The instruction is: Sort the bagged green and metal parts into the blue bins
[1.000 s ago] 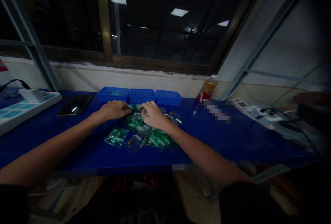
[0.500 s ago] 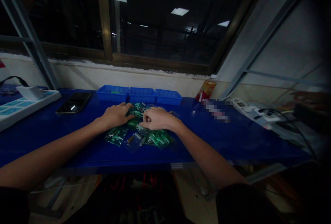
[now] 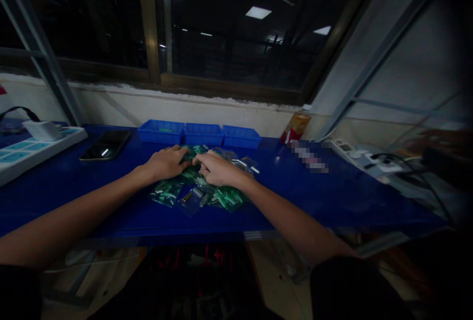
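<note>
Small clear plastic bags form a pile on the blue tabletop, several with green pieces (image 3: pixel 226 197) inside. One bag (image 3: pixel 190 200) near the front shows gold-coloured and grey parts. My left hand (image 3: pixel 167 163) lies on the pile's left side, palm down, its fingers stretched and thumb apart. Over the middle of the pile is my right hand (image 3: pixel 218 169), index finger bent forward and thumb apart from it. I see nothing held between its fingers. The undersides of both hands are hidden. Bags with silvery pieces (image 3: pixel 246 164) show beyond my right hand.
Three blue bins stand in a row behind the pile; the left bin (image 3: pixel 161 137) contains something green. A phone (image 3: pixel 105 145) and a white power strip (image 3: pixel 44 151) lie left. To the right are a drink bottle (image 3: pixel 296 126) and another power strip with cables (image 3: pixel 364 156).
My right hand has shifted slightly left toward my left hand, and its curled fingers have opened out. More silvery pieces show to its right. My left hand stays nearly in place.
</note>
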Tool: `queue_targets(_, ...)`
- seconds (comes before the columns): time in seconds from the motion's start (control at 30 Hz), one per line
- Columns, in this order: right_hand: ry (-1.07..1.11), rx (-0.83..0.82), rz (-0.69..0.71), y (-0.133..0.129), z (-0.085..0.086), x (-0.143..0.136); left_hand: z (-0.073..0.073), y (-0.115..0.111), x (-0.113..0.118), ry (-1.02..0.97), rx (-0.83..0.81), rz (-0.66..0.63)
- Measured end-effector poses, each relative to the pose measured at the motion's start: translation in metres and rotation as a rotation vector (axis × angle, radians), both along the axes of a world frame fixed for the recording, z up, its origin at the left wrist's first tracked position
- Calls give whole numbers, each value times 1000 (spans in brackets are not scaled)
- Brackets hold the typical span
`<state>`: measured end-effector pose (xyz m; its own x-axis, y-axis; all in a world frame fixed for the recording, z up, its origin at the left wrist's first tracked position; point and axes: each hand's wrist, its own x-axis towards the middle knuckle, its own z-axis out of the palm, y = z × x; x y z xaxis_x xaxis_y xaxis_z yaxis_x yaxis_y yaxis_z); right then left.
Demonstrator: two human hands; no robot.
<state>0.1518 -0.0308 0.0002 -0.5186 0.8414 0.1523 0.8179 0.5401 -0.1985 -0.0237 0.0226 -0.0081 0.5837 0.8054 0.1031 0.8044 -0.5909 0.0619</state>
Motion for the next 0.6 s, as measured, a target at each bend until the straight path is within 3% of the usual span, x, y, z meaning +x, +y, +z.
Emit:
queue_targets(0.27, 72, 47, -58, 10, 4, 9, -6, 7, -2, -42, 64, -67)
queue_targets(0.4, 295, 78, -136, 12, 8, 12, 5, 5, 3, -158, 109, -114)
queue_targets(0.6, 837, -67, -197, 22, 2, 12, 20, -12, 13, -442, -135, -138)
